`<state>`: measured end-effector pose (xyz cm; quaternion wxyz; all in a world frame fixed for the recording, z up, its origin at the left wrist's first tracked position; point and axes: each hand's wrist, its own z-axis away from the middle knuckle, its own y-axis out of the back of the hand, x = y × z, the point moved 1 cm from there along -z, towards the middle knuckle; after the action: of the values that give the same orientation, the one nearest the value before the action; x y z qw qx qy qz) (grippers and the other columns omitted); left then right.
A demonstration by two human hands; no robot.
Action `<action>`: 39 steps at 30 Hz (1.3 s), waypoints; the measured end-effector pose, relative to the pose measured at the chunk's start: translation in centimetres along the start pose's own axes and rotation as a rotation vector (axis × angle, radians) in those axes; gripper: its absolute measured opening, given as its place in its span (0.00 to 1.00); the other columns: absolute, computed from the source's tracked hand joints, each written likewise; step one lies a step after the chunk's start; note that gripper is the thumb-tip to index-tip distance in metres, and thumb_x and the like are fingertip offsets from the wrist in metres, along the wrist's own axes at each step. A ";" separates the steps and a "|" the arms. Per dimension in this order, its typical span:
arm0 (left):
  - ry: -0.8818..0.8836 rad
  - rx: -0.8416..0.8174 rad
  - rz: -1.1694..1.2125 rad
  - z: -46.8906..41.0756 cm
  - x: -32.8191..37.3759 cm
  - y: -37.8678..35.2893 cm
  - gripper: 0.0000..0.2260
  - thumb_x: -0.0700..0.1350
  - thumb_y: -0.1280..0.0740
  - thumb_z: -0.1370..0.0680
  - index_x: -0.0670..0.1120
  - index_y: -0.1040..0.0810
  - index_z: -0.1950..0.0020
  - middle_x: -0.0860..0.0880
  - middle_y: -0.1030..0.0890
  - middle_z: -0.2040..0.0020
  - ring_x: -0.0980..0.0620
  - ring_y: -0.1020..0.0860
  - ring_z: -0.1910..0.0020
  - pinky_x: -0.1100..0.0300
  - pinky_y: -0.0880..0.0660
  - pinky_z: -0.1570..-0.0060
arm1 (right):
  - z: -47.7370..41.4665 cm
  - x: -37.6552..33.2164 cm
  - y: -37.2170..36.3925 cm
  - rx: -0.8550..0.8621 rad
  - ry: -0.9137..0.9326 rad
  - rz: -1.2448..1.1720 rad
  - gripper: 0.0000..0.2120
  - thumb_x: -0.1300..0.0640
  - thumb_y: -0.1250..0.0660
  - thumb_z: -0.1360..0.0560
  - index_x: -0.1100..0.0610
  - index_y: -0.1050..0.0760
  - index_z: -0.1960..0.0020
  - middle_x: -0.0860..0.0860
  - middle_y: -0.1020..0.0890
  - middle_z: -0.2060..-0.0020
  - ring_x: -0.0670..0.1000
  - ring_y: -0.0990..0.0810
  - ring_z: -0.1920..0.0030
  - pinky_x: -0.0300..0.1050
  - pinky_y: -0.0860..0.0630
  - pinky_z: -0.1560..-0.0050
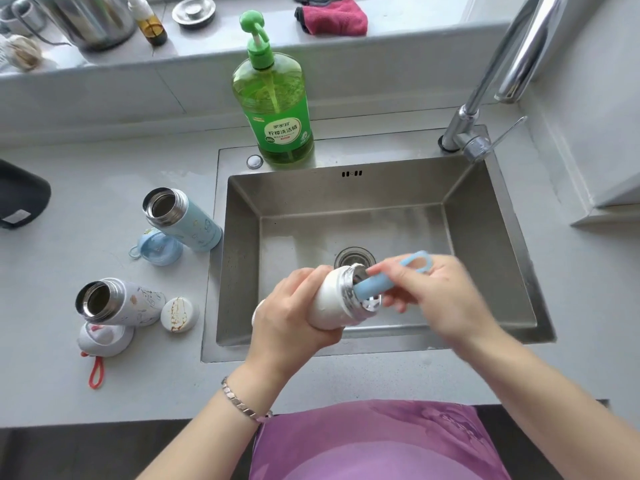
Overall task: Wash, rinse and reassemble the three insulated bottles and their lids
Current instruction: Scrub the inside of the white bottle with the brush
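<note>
- At the bottom centre of the frame, your purple garment [374, 441] meets the front edge of a pale grey counter [86, 375]. One metal bracelet [242, 403] circles your left wrist.
- In the lower middle, your left hand [294, 306] curls its fingers round the body of the white bottle [332, 299]. You hold it tilted over the near part of the steel sink [485, 237], mouth towards the right.
- Your right hand [440, 299] pinches the blue brush [374, 287] between thumb and fingers. Its head sits inside the bottle's mouth, and its loop end sticks out past your fingers.
- One round drain [353, 256] sits mid-basin, just above your hands.
- You have three bottles: the one you grip and two uncapped on the counter at the left. The patterned white bottle [117, 301] is lower left and the blue bottle [183, 220] is above it. Their insides look dark, so contents cannot be told.
- Three lids lie there: a white lid with a red loop [104, 336] just below the patterned bottle, a round white lid [179, 314] just right of it, and a blue lid [159, 245] beside the blue bottle.
- On the sink's back rim, upper centre, stands one soap bottle [277, 112], green liquid up to its shoulder. The chrome tap [485, 98] rises upper right.
- Along the top ledge sit a steel pot [86, 19], an amber bottle [150, 22], a metal plug [194, 10] and a pink cloth [332, 15].
</note>
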<state>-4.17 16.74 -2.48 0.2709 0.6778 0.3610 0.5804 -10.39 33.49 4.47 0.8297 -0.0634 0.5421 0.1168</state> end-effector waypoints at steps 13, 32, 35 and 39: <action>0.126 0.092 0.116 0.3 -1.0 0.5 0.28 0.56 0.29 0.40 0.54 0.27 0.41 0.58 0.24 0.46 0.56 0.24 0.50 0.55 0.23 0.57 | 0.1 -1.3 2.1 0.260 0.225 -0.003 0.19 0.52 0.40 0.22 0.58 0.22 0.68 0.51 0.27 0.80 0.44 0.32 0.81 0.32 0.36 0.78; 0.138 0.024 0.169 0.8 0.3 1.0 0.29 0.55 0.29 0.42 0.56 0.28 0.41 0.60 0.26 0.45 0.60 0.25 0.51 0.68 0.28 0.56 | 1.5 -2.3 2.2 0.159 0.718 0.403 0.14 0.53 0.39 0.25 0.56 0.21 0.65 0.35 0.26 0.75 0.35 0.28 0.74 0.24 0.36 0.69; 0.043 -0.023 0.138 1.0 1.1 0.8 0.30 0.54 0.29 0.42 0.54 0.28 0.41 0.59 0.26 0.45 0.59 0.25 0.51 0.64 0.26 0.56 | 1.2 0.2 0.9 0.090 0.580 0.486 0.19 0.48 0.40 0.25 0.58 0.21 0.66 0.46 0.23 0.72 0.40 0.29 0.76 0.27 0.36 0.71; 0.168 -0.016 0.201 1.4 1.0 0.3 0.30 0.56 0.28 0.42 0.57 0.29 0.41 0.61 0.25 0.47 0.61 0.25 0.52 0.73 0.30 0.56 | 1.8 -1.3 2.6 0.164 0.536 0.279 0.14 0.50 0.37 0.25 0.55 0.21 0.65 0.46 0.21 0.75 0.42 0.27 0.78 0.28 0.34 0.70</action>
<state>-2.70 17.38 -1.91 0.1856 0.6575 0.3080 0.6621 -10.01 36.20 6.42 0.6355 0.0501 0.7527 0.1643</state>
